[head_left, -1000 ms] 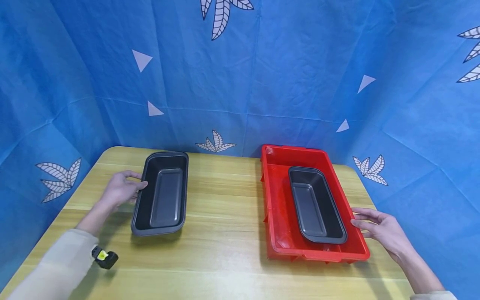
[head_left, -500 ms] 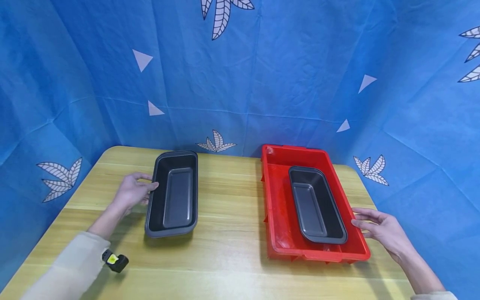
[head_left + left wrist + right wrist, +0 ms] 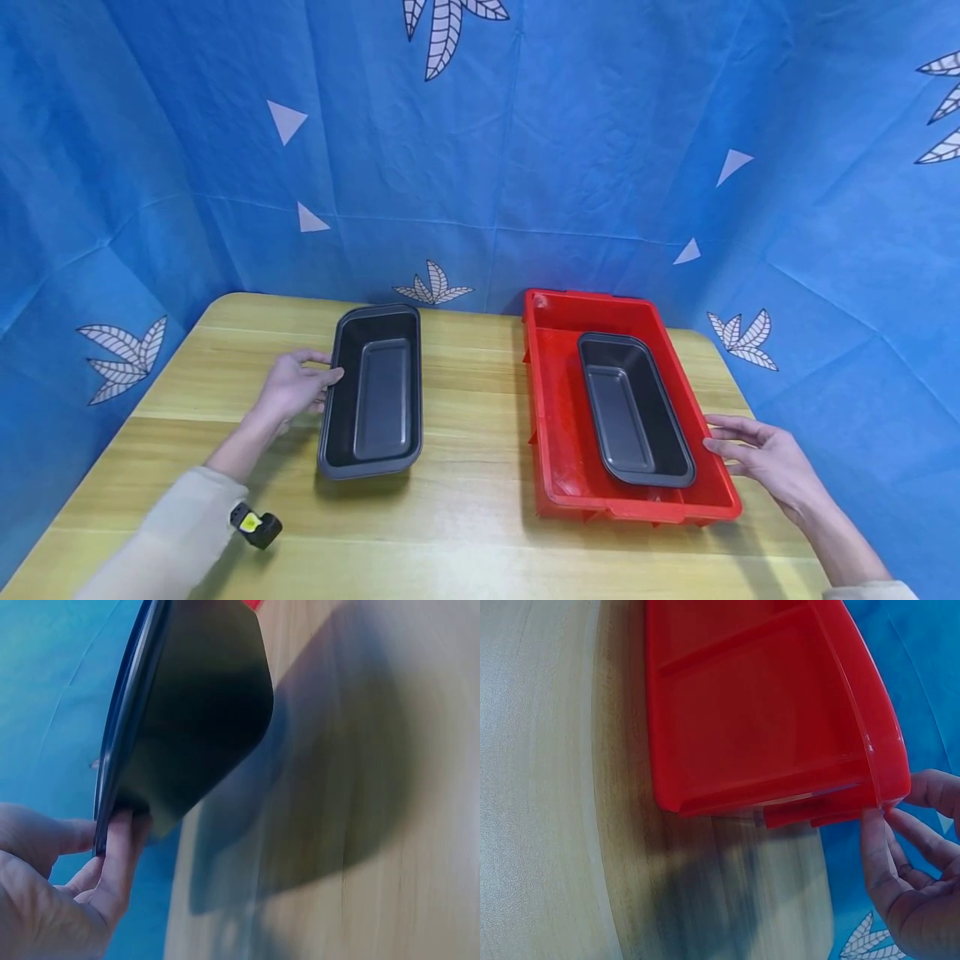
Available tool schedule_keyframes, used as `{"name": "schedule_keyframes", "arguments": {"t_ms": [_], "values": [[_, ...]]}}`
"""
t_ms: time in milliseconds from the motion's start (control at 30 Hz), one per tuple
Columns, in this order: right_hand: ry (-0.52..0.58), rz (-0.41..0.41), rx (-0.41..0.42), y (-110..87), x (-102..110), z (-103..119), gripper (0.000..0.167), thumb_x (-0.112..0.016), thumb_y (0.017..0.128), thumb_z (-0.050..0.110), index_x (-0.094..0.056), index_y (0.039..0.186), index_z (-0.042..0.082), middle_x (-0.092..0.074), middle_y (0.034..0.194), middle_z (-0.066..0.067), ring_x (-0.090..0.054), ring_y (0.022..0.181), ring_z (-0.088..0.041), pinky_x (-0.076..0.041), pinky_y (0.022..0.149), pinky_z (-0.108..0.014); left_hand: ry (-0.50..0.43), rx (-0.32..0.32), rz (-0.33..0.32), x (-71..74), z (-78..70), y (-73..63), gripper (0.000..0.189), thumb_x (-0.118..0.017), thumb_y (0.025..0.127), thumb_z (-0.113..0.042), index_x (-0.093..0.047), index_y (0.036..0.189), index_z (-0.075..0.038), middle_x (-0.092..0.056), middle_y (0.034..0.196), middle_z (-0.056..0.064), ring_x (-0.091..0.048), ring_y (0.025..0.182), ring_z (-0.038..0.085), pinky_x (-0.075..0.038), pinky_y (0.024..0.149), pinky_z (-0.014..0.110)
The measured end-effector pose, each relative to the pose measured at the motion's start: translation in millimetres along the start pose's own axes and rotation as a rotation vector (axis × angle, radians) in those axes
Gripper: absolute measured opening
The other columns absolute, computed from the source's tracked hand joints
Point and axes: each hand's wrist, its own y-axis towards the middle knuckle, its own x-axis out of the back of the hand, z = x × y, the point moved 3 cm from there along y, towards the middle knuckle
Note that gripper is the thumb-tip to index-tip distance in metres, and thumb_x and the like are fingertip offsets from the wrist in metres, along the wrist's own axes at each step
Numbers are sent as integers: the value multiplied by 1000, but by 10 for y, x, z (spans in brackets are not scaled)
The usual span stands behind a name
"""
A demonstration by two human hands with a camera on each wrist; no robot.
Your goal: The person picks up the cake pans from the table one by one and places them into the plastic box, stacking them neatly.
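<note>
My left hand (image 3: 292,387) pinches the left long rim of a black loaf pan (image 3: 384,400), thumb over the inside and fingers under the outside. In the left wrist view the pan (image 3: 206,690) is tilted and raised off the table, its shadow spread on the wood. At the right, my right hand (image 3: 768,462) holds the right rim of a red plastic tray (image 3: 553,417) between thumb and fingers. The right wrist view shows the fingertips at the tray's rim (image 3: 889,750). Inside this tray lies a second black loaf pan (image 3: 618,421), slightly angled.
Both pans and the tray are over a light wooden table (image 3: 465,467). A blue cloth (image 3: 480,125) with leaf and triangle prints hangs behind and at both sides. A small black device with a yellow label (image 3: 255,525) is worn at my left wrist.
My left hand has carried its loaf pan steadily to the right, closer to the red tray. My right hand, the tray and the pan inside it have stayed in place.
</note>
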Motion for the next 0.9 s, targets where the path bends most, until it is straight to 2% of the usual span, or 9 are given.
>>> {"name": "schedule_keyframes", "arguments": {"t_ms": [133,367,533,900], "values": [[9,2,2,1,2,4,50,-72,101,25,-61,144,2,-70,97,24,-78,84,-14,-66,80,-26,-19,3,-1,-106,-22,22,50,-66,104,-18,-48,144,6,-70,132,31,-68,71,10,-62,60,26],[-1,1,-4,-2,-9,17,57,-72,101,25,-56,147,-4,-70,97,24,-77,84,-12,-66,79,-26,-59,11,3,-332,-97,69,47,-67,103,-17,-51,143,3,-73,126,27,-65,67,9,-62,57,25],[-17,1,-7,-2,-7,22,65,-72,101,26,-48,150,-10,-69,98,24,-77,86,-11,-66,80,-26,-97,-13,14,-514,-176,79,46,-68,103,-15,-52,141,4,-72,128,29,-67,67,8,-63,58,25],[-34,1,-28,9,-6,25,68,-71,102,28,-45,152,-10,-69,96,23,-77,86,-9,-66,80,-25,-153,-51,46,-863,-396,80,42,-69,102,-13,-55,137,4,-72,127,31,-66,67,11,-63,57,25]]}}
